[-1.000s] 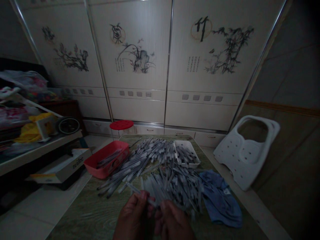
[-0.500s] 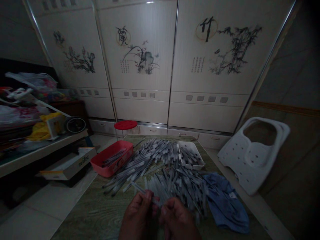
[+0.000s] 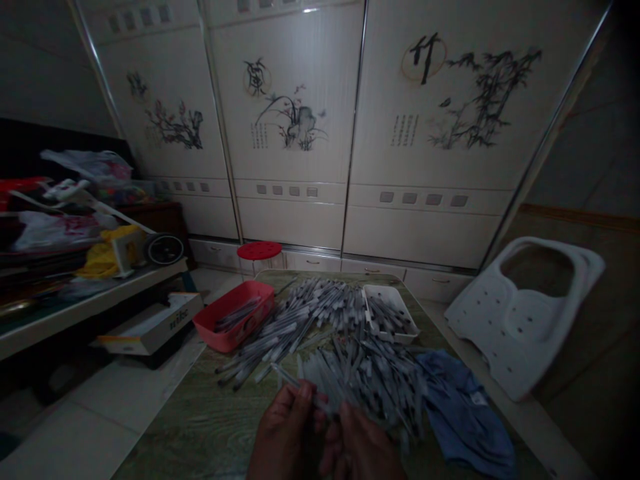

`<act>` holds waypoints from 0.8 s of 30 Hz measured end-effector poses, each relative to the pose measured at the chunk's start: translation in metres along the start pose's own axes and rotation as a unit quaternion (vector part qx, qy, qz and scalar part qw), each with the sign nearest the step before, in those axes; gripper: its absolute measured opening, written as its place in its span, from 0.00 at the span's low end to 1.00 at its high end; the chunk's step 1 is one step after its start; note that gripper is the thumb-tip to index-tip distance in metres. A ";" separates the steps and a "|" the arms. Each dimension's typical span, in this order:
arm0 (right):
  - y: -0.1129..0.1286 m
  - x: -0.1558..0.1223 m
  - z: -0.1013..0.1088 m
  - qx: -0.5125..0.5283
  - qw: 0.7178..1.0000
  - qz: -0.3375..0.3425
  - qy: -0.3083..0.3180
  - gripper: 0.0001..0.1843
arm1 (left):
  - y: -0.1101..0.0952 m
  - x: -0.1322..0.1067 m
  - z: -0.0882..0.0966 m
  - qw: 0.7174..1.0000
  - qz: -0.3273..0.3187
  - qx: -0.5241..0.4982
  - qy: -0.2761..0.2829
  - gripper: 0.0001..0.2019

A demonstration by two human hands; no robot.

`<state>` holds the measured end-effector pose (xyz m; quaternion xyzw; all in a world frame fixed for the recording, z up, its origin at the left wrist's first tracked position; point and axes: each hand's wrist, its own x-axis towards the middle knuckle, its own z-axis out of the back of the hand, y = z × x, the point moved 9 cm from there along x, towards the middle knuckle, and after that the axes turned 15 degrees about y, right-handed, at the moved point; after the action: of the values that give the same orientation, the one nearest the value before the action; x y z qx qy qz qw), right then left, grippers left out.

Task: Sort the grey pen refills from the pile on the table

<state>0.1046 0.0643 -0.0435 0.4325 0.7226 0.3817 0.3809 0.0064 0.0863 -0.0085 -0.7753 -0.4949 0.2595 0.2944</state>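
A painted wardrobe [image 3: 295,133] fills the room ahead, behind the desk [image 3: 175,433]. A broad heap of pens [image 3: 360,380] covers the desk and reaches the hands, with a blue cloth [image 3: 465,407] to its right. A red tray [image 3: 230,337] and a white tray [image 3: 380,288] hold more pens. The left hand [image 3: 285,433] pinches a single pen [image 3: 293,379]; the right hand [image 3: 360,447] curls just beside it, its grip unclear.

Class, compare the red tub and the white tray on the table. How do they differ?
The red plastic tub is larger and deeper than the shallow white tray. The red tub stands left of the loose pens, while the white tray sits among them towards the right. Both are open rectangular containers holding pens.
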 end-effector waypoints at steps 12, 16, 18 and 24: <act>0.012 -0.002 -0.001 0.058 0.998 0.032 0.020 0.26 | -0.015 -0.003 0.014 0.997 -0.031 0.011 -0.075 0.25; 0.002 0.004 0.001 0.140 0.990 0.024 0.017 0.27 | -0.020 -0.003 0.021 0.994 -0.047 0.016 -0.093 0.25; -0.003 0.005 0.003 0.121 0.992 0.027 -0.005 0.30 | -0.019 -0.003 0.021 0.995 -0.045 0.022 -0.081 0.25; 0.008 -0.002 0.026 -0.064 0.997 0.009 -0.039 0.24 | -0.034 -0.007 0.029 0.993 -0.061 0.042 -0.097 0.24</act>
<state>0.1309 0.0706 -0.0463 0.4284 0.6770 0.4135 0.4326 -0.0372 0.0971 -0.0042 -0.7016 -0.5566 0.3354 0.2922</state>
